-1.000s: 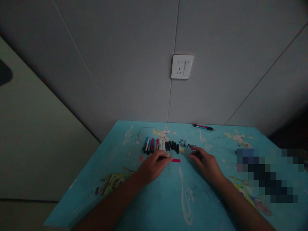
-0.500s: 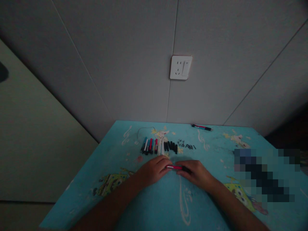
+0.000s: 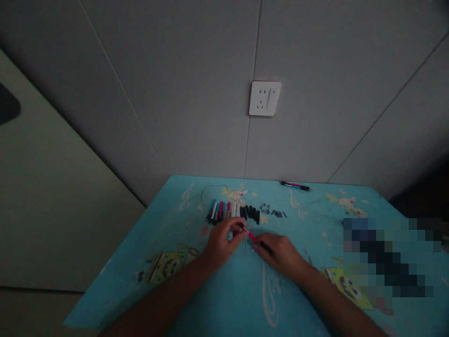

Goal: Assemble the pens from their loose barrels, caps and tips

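Note:
Over the middle of the table, a red pen barrel [image 3: 252, 237] with a black grip slants between my two hands. My right hand [image 3: 278, 252] is closed around its black end. My left hand [image 3: 222, 241] pinches at the opposite end, where a small dark pen part [image 3: 241, 225] shows between thumb and index finger; whether it is joined to the barrel I cannot tell. Just beyond my left hand lies a row of red, blue and white pen barrels [image 3: 218, 210], then thin white refills [image 3: 236, 208], then several black grips [image 3: 250, 213].
Small dark pen parts [image 3: 277, 214] lie right of the black grips. At the back edge rest put-together pens [image 3: 295, 186]. The table has a blue cartoon-print cover [image 3: 224, 295] and meets a grey wall with a socket [image 3: 265, 98]. A blurred-out patch [image 3: 389, 257] covers the right side.
The barrel has gone from level to slanted, its left end raised. My left hand has lifted and changed from covering that end to pinching it with the fingertips.

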A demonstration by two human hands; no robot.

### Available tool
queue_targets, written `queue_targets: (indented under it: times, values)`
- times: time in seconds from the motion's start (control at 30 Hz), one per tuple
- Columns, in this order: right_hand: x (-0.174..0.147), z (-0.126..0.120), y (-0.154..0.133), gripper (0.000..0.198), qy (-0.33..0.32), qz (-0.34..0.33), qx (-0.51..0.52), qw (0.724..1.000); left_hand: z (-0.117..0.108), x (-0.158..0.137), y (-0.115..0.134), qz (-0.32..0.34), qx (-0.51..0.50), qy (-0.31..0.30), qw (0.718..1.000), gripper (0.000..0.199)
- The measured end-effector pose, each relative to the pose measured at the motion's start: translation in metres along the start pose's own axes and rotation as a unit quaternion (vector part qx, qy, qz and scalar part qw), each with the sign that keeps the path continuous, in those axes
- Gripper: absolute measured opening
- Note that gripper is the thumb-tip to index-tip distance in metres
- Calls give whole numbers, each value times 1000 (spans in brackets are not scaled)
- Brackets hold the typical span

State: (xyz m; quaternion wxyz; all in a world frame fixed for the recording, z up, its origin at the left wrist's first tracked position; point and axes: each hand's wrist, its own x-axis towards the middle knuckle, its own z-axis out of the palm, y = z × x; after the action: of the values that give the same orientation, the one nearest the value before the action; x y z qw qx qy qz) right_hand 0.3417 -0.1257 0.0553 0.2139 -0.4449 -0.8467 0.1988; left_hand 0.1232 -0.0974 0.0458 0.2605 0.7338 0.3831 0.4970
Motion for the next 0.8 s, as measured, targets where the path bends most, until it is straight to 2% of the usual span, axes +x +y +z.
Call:
queue_targets:
  times: [0.1, 0.27, 0.4, 0.5, 0.63, 0.8]
  values:
    - [0, -3, 0, 21, 5, 13, 18, 1000, -4, 4, -3, -9, 6, 12, 1000, 32]
    - [-1, -7, 11, 26, 52, 76, 58, 994, -7, 7, -6, -20, 27, 18, 999, 35]
    - [-2, -8, 22, 41, 94, 126, 135, 978, -8, 8, -3, -4, 39, 9, 999, 36]
    - [-3, -8, 27, 35, 123, 154, 147, 969, -9, 9, 0, 18, 50, -6, 999, 38]
    - [-3, -9, 26, 27, 118, 146, 117, 975, -9, 8, 3, 39, 61, -34, 997, 37]
    - [-1, -7, 26, 33, 125, 134, 108, 977, -6, 6, 5, 45, 50, -68, 995, 36]
